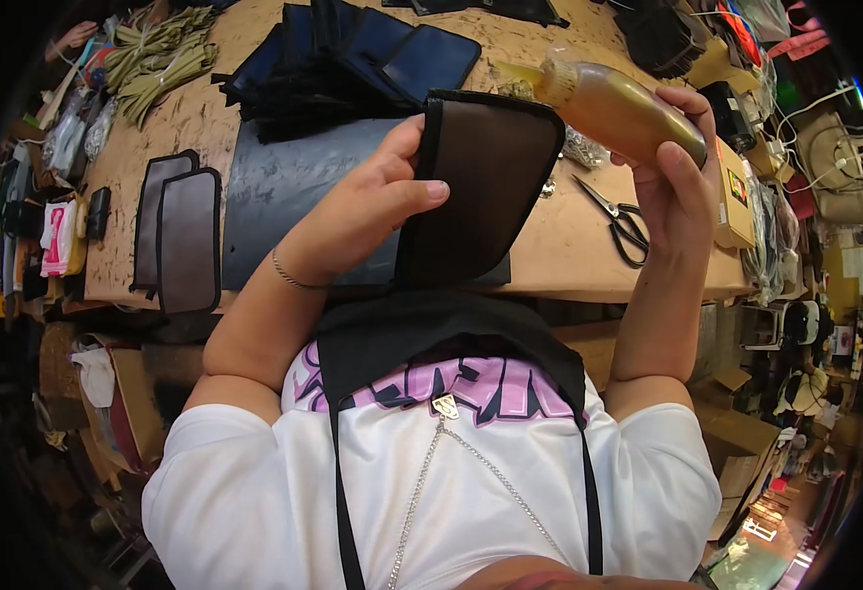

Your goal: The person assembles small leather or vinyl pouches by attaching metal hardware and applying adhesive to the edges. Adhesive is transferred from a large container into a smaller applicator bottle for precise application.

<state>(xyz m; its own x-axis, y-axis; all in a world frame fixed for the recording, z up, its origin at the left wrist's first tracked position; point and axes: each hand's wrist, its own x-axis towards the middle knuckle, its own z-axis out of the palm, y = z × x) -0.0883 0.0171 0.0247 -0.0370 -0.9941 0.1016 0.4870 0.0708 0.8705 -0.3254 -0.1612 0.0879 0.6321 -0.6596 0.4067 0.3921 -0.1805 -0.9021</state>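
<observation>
My left hand grips a dark brown flat panel with black bound edges by its left side, thumb on the face and fingers behind. The panel is held tilted above the table. In my right hand is an amber squeeze bottle of glue, lying nearly level with its crusted nozzle pointing left. The nozzle overlaps the panel's top edge in this view. Beneath the panel lies a dark grey mat. Two similar brown panels rest at the table's front edge, left of the mat.
A pile of dark blue and black bound pieces lies behind the mat. Black-handled scissors are right of it on the wooden table. Bundles of olive strips sit at the back left; another person's hand shows there.
</observation>
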